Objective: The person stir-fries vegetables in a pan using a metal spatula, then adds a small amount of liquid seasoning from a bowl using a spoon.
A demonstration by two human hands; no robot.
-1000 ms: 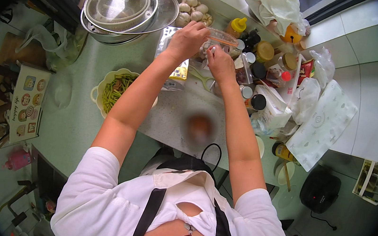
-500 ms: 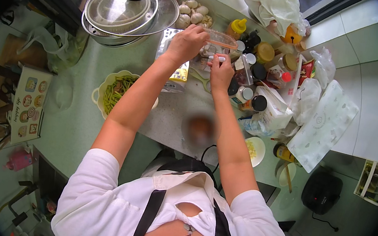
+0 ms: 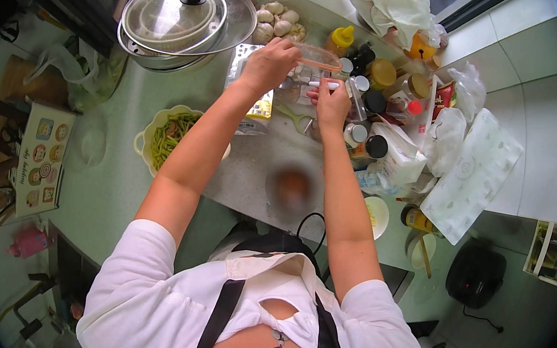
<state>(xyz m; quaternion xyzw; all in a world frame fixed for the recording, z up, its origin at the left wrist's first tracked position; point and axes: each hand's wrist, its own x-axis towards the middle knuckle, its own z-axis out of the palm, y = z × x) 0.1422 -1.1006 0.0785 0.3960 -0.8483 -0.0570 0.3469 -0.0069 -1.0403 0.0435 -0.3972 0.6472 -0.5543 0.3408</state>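
Over the back of the counter, my left hand (image 3: 270, 62) is closed on the clear lid (image 3: 322, 58) with an orange-pink rim, holding it raised and tilted. Below the lid is a clear container (image 3: 289, 92), partly hidden by my hands. My right hand (image 3: 332, 105) pinches a small white-handled utensil (image 3: 323, 84) at the container's right side; its far end is too small to make out. A silver packet (image 3: 254, 123) lies under my left wrist. Near my right hand a green-handled peeler (image 3: 291, 114) rests on the counter.
Jars and bottles (image 3: 378, 103) crowd the right of my right hand. Garlic bulbs (image 3: 281, 23) and a pot with a glass lid (image 3: 172, 16) stand behind. A bowl of green beans (image 3: 172, 135) sits beside my left forearm. A white bowl (image 3: 377, 216) is beyond my right forearm.
My right hand has shifted slightly right with the white-handled utensil, showing more of the peeler. My left hand still holds the lid up. The whole view has shifted a little.
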